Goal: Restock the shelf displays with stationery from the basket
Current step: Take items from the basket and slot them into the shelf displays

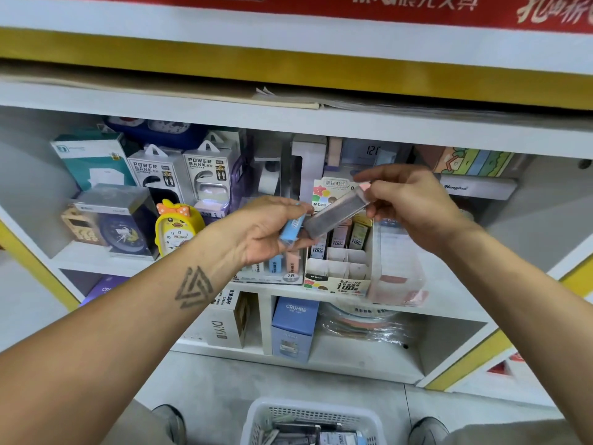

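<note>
Two hands raised: left hand (269,226) (palm up) and right hand (414,200) pinch grey box (337,213).

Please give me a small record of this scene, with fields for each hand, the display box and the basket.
left hand: left hand holds a blue box
right hand: right hand pinches the upper end of a grey box
display box: divided display box on the shelf, front compartments empty, small packs at the back
basket: white basket on the floor, with items inside
</note>
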Demonstrator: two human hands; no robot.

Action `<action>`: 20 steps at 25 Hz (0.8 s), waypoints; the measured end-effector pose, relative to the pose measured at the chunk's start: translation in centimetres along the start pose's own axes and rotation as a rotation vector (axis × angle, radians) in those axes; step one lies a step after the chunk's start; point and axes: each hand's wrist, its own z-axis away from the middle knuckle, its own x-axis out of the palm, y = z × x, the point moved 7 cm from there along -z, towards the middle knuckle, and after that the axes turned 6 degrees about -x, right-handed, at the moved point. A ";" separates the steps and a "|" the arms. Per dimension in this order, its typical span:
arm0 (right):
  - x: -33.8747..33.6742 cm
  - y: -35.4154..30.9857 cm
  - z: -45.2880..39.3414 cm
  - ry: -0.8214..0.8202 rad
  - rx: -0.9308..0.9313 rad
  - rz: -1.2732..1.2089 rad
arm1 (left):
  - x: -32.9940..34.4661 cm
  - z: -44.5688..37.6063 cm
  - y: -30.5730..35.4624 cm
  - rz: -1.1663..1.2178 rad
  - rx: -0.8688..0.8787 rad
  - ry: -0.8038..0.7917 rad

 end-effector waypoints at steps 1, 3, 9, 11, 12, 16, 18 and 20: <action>-0.4 -0.3 0.0 0.004 -0.022 0.063 | -0.4 -0.1 0.2 -0.012 0.019 0.045; -0.9 -0.8 0.1 -0.013 -0.054 0.185 | -0.8 -0.1 0.4 -0.078 0.063 0.114; -0.2 -0.4 0.3 -0.104 -0.065 0.486 | -0.6 0.3 0.5 -0.139 0.030 0.142; 0.6 0.0 0.4 -0.127 -0.075 0.592 | -0.7 0.2 0.7 -0.082 0.041 0.135; 0.8 0.2 0.4 -0.131 -0.075 0.614 | -0.8 0.2 0.8 -0.065 0.058 0.138; 1.2 0.9 0.1 -0.144 -0.022 0.514 | -1.2 0.2 1.0 -0.039 0.105 0.119; 1.5 1.1 0.1 -0.143 -0.036 0.491 | -1.6 0.2 0.9 -0.045 0.111 0.122; 1.9 1.4 0.1 -0.157 -0.080 0.539 | -1.8 0.3 0.9 -0.043 0.117 0.130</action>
